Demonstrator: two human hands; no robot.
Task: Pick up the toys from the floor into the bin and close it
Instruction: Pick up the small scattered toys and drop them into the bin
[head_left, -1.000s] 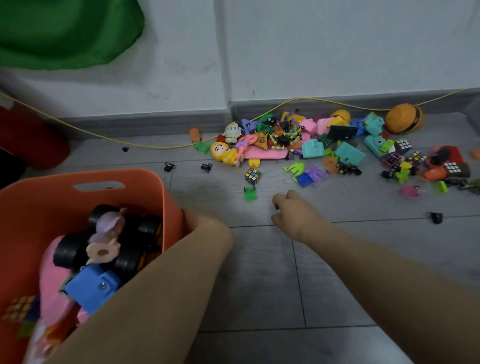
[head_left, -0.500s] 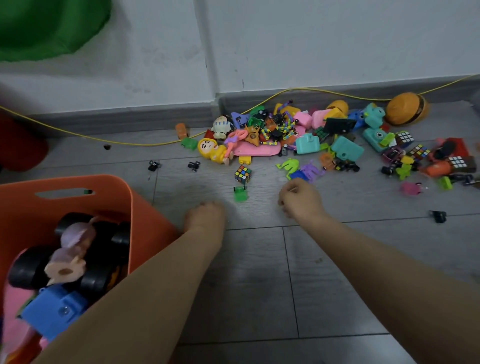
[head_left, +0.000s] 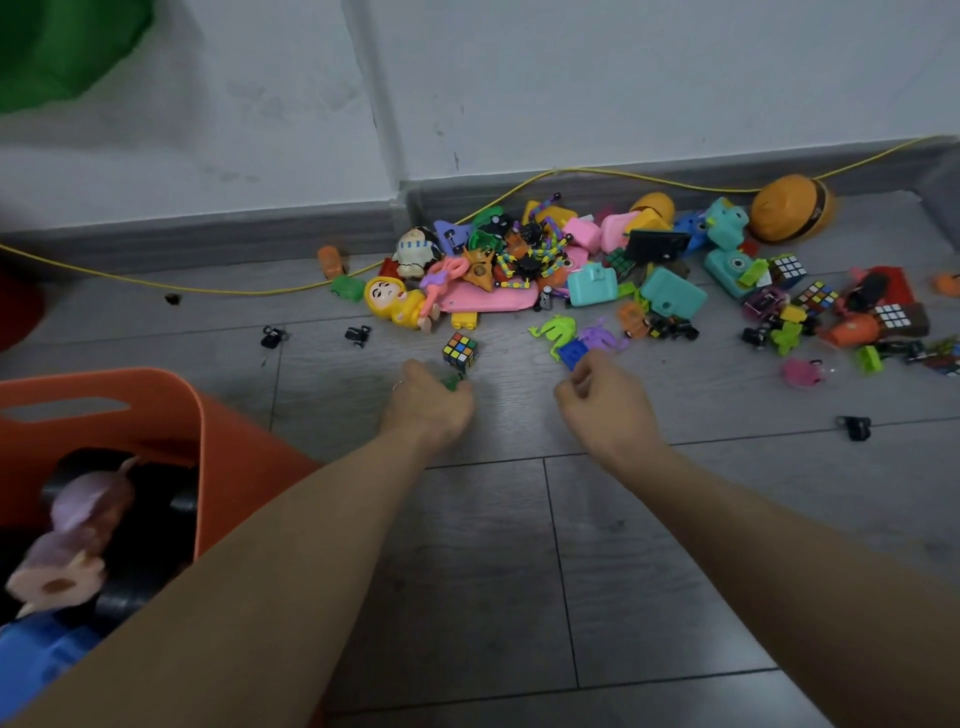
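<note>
An orange bin (head_left: 156, 387) stands at the lower left, holding a black-wheeled toy, a pink figure and a blue toy. No lid is in view. A pile of small toys (head_left: 519, 260) lies along the skirting. My left hand (head_left: 426, 408) reaches forward, fingers curled down over a small green toy (head_left: 451, 383), just short of a mini puzzle cube (head_left: 461, 351). My right hand (head_left: 605, 402) is curled, fingertips at a blue brick (head_left: 573, 356) beside a green frog (head_left: 558, 332) and a purple figure (head_left: 600, 338). Its palm is hidden.
A yellow cable (head_left: 249, 290) runs along the wall base. Black clips (head_left: 272, 336) lie left of the pile, and another black clip (head_left: 854, 427) lies to the right. An orange burger-shaped toy (head_left: 789, 208) sits far right, more cubes (head_left: 815, 296) near it. Bare grey floor lies under my forearms.
Both hands have moved forward toward the pile. My left hand left the bin's side and reached the small green toy. My right hand went from a black bit to the blue brick.
</note>
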